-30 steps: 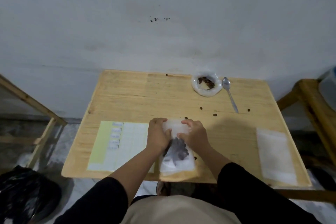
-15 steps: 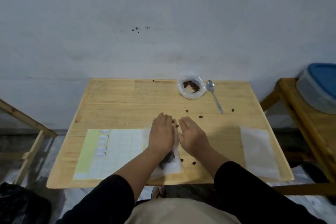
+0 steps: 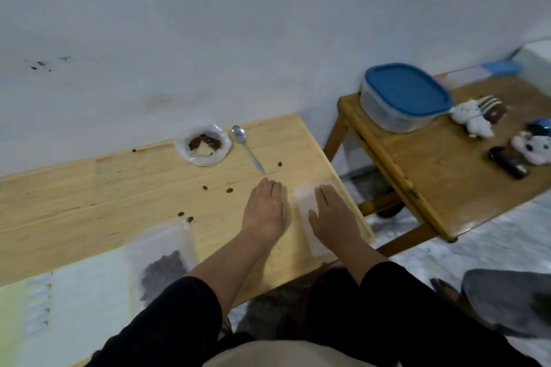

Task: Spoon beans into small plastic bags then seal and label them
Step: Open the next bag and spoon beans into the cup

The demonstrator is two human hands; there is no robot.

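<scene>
The filled bag (image 3: 162,265) of beans lies flat on the worktop (image 3: 89,194), left of the empty bags (image 3: 310,217). Both hands are flat: the right hand (image 3: 334,217) presses those bags, likely to take one; the left hand (image 3: 265,208) rests just left of them.

I see bare table (image 3: 89,202) left of my left hand (image 3: 265,208); ahead, the spoon (image 3: 247,147), the open bean bag (image 3: 204,144) and loose beans (image 3: 216,188) crowd the way to the wall.
</scene>
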